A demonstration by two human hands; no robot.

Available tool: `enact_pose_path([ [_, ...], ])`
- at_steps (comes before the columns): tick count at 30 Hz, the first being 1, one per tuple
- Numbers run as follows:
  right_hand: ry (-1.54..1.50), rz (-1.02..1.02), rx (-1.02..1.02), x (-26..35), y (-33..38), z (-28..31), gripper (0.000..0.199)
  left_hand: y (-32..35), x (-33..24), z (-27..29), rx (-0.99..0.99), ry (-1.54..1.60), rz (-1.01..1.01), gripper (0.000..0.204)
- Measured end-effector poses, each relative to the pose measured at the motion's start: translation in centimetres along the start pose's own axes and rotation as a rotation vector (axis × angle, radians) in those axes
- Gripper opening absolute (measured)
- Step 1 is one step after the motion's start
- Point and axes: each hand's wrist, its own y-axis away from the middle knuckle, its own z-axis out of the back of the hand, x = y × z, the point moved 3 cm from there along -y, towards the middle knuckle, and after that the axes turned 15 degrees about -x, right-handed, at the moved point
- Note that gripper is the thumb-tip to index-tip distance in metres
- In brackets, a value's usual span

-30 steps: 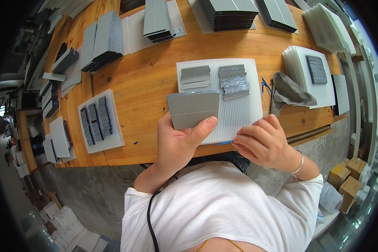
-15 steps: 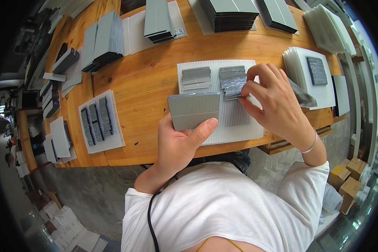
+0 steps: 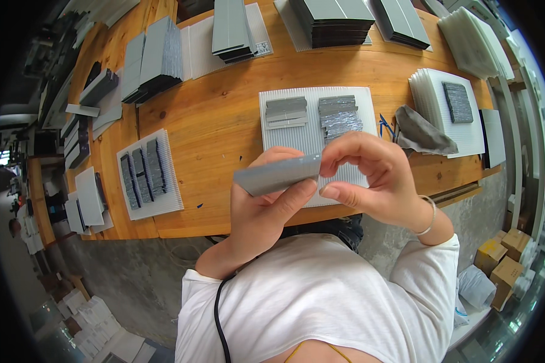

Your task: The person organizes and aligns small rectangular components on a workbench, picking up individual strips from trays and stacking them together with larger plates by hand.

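My left hand point(image 3: 266, 209) grips a thin stack of flat grey rectangular plates point(image 3: 275, 173), tilted so that its long edge shows, with the thumb along the near side. At the stack's right end, my right hand point(image 3: 372, 178) is curled, its forefinger and thumb tips pinching at the corner; what exactly lies between them is partly hidden. Beyond both hands lies a white ribbed sheet point(image 3: 290, 140). On it sit a pile of grey strips point(image 3: 286, 112) at left and a shinier pile of dark grey strips point(image 3: 339, 115) at right, the latter partly behind my right hand.
A smaller ribbed sheet point(image 3: 172, 181) with rows of strips lies left. At right are a grey cloth point(image 3: 421, 133), blue pieces point(image 3: 384, 125) and stacked white sheets point(image 3: 429, 103) bearing a strip pile point(image 3: 458, 101). Tall grey plate stacks point(image 3: 336, 30) line the far side of the wooden table point(image 3: 212, 115).
My right hand has left the right strip pile and come nearer, to the end of the plate stack. My left hand has tilted the stack, turning its broad face away from view.
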Motion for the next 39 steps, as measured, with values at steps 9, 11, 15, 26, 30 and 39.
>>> enact_pose_path([
  [9, -0.219, -0.036, -0.096, -1.0, 1.1, -1.2, 0.020, 0.1, 0.2, 0.5, 0.076, -0.003, -0.068, 0.020],
  [11, -0.304, -0.114, -0.120, -1.2, 1.5, -1.4, 0.019, 0.6, -0.3, -0.3, 0.001, 0.007, -0.033, 0.019],
  [15, -0.342, -0.150, -0.133, -0.9, 1.7, -1.4, 0.018, 0.7, 0.5, 0.6, -0.036, -0.009, -0.073, 0.018],
  [26, -0.393, -0.320, -0.163, -0.9, 1.7, -1.1, 0.023, 0.6, 0.6, 0.8, -0.041, -0.212, -0.214, 0.022],
  [30, -0.368, -0.282, -0.134, -1.3, 1.7, -0.9, 0.021, 0.6, 0.7, 0.9, -0.068, -0.285, -0.213, 0.025],
  [39, -0.451, -0.314, -0.137, -1.5, 1.7, -1.0, 0.018, 0.0, 0.8, 0.9, -0.015, -0.238, -0.142, 0.021],
])
